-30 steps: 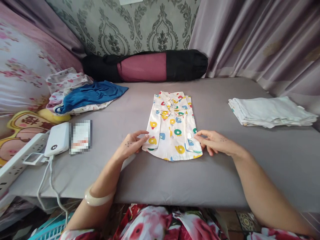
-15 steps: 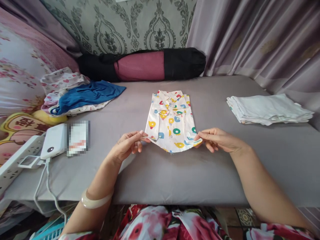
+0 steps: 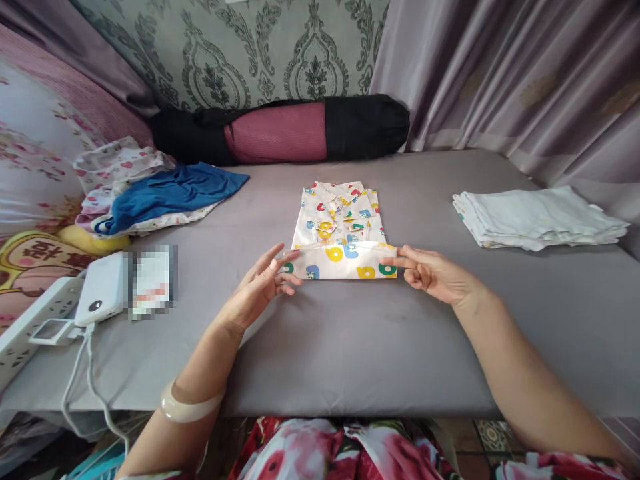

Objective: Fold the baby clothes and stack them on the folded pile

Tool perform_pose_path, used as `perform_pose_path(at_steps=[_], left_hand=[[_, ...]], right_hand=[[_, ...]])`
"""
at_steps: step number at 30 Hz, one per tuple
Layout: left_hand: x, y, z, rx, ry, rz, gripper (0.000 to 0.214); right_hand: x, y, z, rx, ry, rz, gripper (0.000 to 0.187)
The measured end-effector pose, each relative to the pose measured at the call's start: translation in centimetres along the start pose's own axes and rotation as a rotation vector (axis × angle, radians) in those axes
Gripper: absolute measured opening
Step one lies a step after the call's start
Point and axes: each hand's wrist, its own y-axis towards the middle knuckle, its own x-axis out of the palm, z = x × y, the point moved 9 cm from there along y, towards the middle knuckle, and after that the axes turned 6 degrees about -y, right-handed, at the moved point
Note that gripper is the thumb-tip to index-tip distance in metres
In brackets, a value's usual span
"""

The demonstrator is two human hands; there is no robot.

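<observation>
A small white shirt with a colourful print of letter-like shapes lies front up, its collar away from me. Its bottom part is turned up into a flat band across the near side. My left hand is at the band's left end, fingers spread, a fingertip touching the cloth. At the right end is my right hand, with a stretched finger lying on the band and the thumb apart at its corner. The other fingers of that hand are curled.
A stack of folded white cloths lies at right. To the left are a rumpled clothes pile, a white power bank with cables, a power strip and a blurred packet. A black and pink roll lines the back.
The shirt's lower hem, pinched at both corners before, has been folded up and away from me onto the shirt. Both hands moved slightly forward and their fingers loosened.
</observation>
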Motion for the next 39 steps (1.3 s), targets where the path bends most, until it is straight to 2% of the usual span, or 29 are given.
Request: perform_pose_path(at_steps=[3, 8, 11, 14, 17, 21, 24, 28, 31, 39], left_hand=[[-0.6, 0.1, 0.0, 0.010, -0.007, 0.049, 0.065], [-1.0, 0.1, 0.3, 0.027, -0.002, 0.105, 0.059], [-1.0, 0.2, 0.6, 0.057, 0.061, 0.129, 0.056], [-0.8, 0.1, 1.1, 0.125, 0.255, 0.158, 0.056], [0.4, 0.1, 1.5, 0.199, 0.612, 0.139, 0.056], [3.8, 0.3, 1.2, 0.353, 1.141, -0.058, 0.058], [5.6, 1.0, -0.3, 0.367, 1.401, -0.186, 0.059], [6.7, 2.7, -1.7, 0.390, 1.610, -0.257, 0.055], [6.8, 4.0, -2.3, 0.426, 1.694, -0.226, 0.055], [5.6, 5.0, -4.1, 0.365, 1.701, -0.151, 0.057]], right_hand=[[-0.1, -0.4, -0.3, 0.020, 0.031, 0.066, 0.032], [-0.3, -0.6, -0.6, 0.002, -0.031, 0.141, 0.036], [-0.1, -0.3, -0.9, -0.077, -0.109, 0.165, 0.041], [0.9, -0.1, -1.6, -0.219, -0.264, 0.185, 0.044], [3.4, -0.3, -2.6, -0.394, -0.513, 0.152, 0.041], [8.3, -1.2, -3.3, -0.637, -0.980, 0.055, 0.044], [11.7, -1.4, -2.6, -0.737, -1.290, -0.052, 0.053], [13.8, -0.4, -1.8, -0.771, -1.469, -0.104, 0.062], [14.1, 0.6, -1.7, -0.769, -1.488, -0.080, 0.064], [14.2, 1.7, -0.8, -0.717, -1.500, -0.081, 0.064]])
